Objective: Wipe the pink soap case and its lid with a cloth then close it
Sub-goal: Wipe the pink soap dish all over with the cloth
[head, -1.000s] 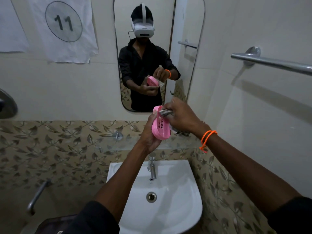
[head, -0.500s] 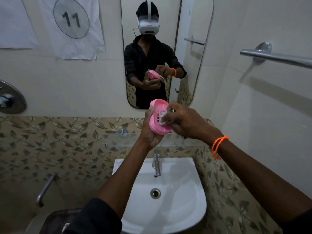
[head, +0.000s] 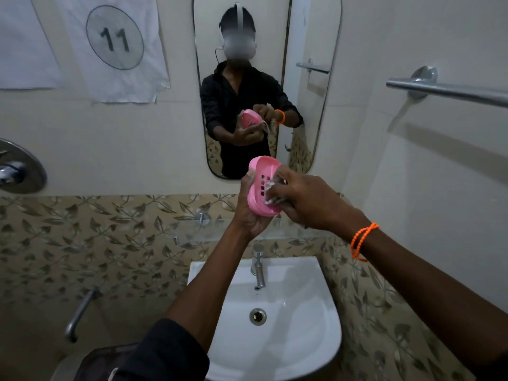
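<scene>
Above the sink (head: 316, 339), our left hand (head: 248, 213) grips the pink soap case (head: 259, 185) upright while our right hand (head: 305, 200) pinches the cloth (head: 270, 192) against its slotted inside. We judge wiping is underway; next comes the lid, unseen here.

My left hand (head: 251, 213) is raised with fingers curled in a grip; my right hand (head: 308, 200) meets it, fingers pinched.
</scene>
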